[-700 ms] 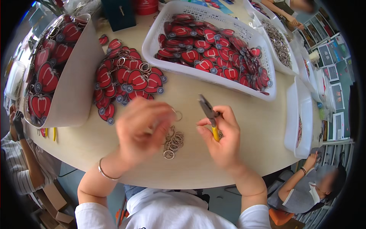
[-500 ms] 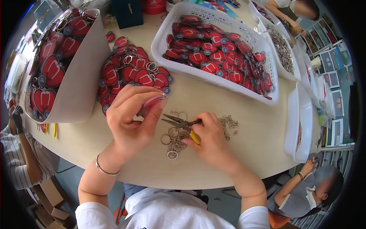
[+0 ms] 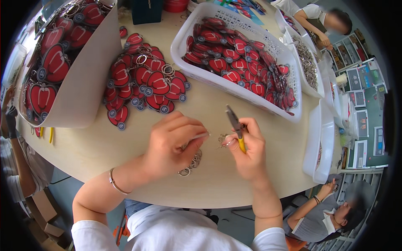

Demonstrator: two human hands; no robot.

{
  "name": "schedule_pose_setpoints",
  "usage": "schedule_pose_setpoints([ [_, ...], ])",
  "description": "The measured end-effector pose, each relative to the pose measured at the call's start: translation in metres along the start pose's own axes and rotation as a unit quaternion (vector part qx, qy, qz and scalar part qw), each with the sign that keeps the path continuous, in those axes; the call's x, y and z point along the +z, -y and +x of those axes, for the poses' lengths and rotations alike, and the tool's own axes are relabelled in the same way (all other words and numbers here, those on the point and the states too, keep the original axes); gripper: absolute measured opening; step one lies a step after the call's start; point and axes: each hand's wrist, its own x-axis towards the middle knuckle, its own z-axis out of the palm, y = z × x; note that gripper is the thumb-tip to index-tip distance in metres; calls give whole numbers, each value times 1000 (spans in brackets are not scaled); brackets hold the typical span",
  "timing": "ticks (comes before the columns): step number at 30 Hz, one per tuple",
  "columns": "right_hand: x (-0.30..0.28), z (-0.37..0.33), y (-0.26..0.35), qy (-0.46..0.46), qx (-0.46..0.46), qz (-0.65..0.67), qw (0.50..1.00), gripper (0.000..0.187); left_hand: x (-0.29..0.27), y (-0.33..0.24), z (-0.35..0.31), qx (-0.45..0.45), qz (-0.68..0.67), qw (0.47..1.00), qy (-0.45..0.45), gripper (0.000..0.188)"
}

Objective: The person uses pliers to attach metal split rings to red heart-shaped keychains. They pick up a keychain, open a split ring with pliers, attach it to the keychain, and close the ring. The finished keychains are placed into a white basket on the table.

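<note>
My left hand (image 3: 172, 144) is closed in a pinch on a pendant (image 3: 201, 135), seen edge-on and mostly hidden by the fingers. A small metal bit shows at its tip. My right hand (image 3: 251, 148) is wrapped round yellow-handled pliers (image 3: 234, 119), whose jaws point up and away. At the thumb and fingertip of that hand is a metal ring (image 3: 228, 142); small chain pieces (image 3: 222, 139) lie beside it. Below my left hand several split rings (image 3: 193, 164) rest on the table, partly covered. Beyond it spreads a pile of red pendants (image 3: 157, 83) with dark round tabs, some carrying rings.
A tall white bin (image 3: 94, 83) of ringed red pendants stands left. A white basket (image 3: 238, 85) of pendants sits ahead, and a tray of metal pieces (image 3: 307, 67) lies beyond. At the right edge is a white tray (image 3: 315, 142). Other people work around the table (image 3: 284, 167).
My left hand has come down and right with the pendant. My right hand has moved right and turned the pliers upward; a ring now shows at its fingertips.
</note>
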Motion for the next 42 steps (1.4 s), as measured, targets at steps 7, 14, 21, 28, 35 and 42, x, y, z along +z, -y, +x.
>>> schedule_pose_setpoints([
  [7, -7, -7, 17, 6, 57, 152, 987, 25, 17, -7, -10, -5, -91, 995, 40, 22],
  [14, -10, -10, 26, 0, 64, 199, 978, 24, 17, -7, -13, 20, -101, 993, 54, 28],
  [21, -12, -11, 25, -6, 25, 175, 984, 24, 19, -9, -12, 71, -79, 994, 39, 30],
  [28, -13, -11, 26, -17, 18, 174, 984, 24, 18, -11, -10, 72, -100, 991, 44, 32],
  [35, -14, -13, 31, -5, 23, 176, 984, 28, 18, -8, -12, 60, -106, 991, 56, 28],
  [42, -15, -13, 32, 2, 21, 168, 986, 28, 18, -12, -10, 38, -123, 990, 50, 29],
])
